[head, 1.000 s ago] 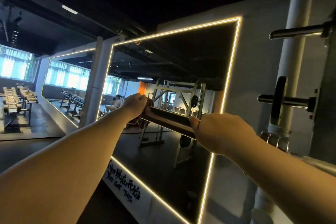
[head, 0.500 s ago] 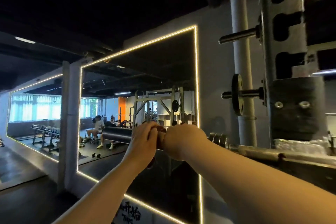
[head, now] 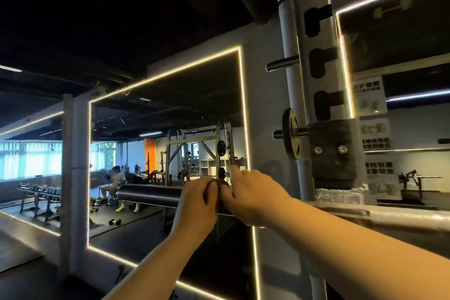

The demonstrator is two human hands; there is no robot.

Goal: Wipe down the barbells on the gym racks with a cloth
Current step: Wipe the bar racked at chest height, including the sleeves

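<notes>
Closely paired, the left hand (head: 197, 200) and right hand (head: 254, 193) both grip the barbell (head: 151, 193), a dark cloth (head: 221, 187) bunched between them.

No text can be read. A white sign (head: 369, 95) on the wall, just right of the rack post (head: 314, 75), carries dark characters, and the dark panels (head: 376, 143) below it carry pale ones, all too blurred to make out.

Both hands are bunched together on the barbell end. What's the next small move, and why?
Probably slide the left hand outward along the barbell toward its free end. Both hands sit close together, the right hand nearer the rack, and the dark stretch beyond the left hand is uncovered. A dark fold between them may be the cloth.
</notes>
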